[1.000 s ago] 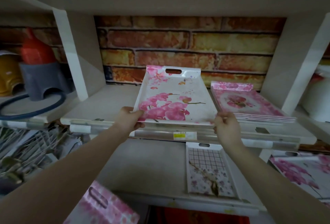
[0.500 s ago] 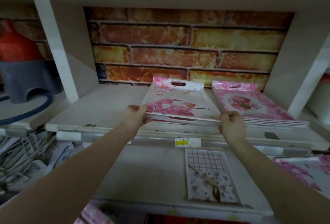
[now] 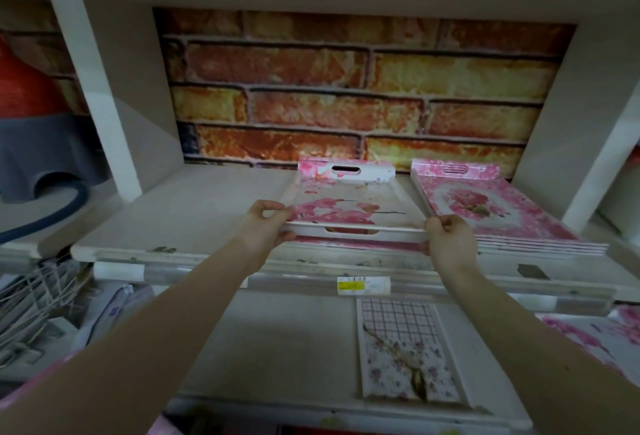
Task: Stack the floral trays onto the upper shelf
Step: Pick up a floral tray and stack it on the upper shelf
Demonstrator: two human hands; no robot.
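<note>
On the lower shelf (image 3: 277, 348), nearest of all, a small tray (image 3: 405, 348) printed with a grid and flowers is left lying flat. The corner of another flowered tray (image 3: 588, 334) is seen at the right edge, and both are judged to be waiting their turn. Above them a yellow price label (image 3: 363, 285) is fixed to the front lip of the upper shelf (image 3: 194, 212).

Just past that lip the orchid tray (image 3: 353, 207) is held by its two near corners. The left hand (image 3: 266, 223) is curled round the left corner and the right hand (image 3: 450, 238) is clamped round the right one. Both corners are taken, it is judged, so that the tray is kept level and square while it is guided in.

The tray is placed lengthwise over the upper shelf, with its far handle end close to the brick wall (image 3: 363, 88). The near end appears slightly raised, though whether it touches the board cannot be told.

It is lined up just beside the stack of pink trays (image 3: 498, 216) on the right, parallel and with a narrow gap between. A tidy row is presumably intended, with bare board left free on the left. The step in hand is judged to be the setting-down — release is not yet made.
</note>
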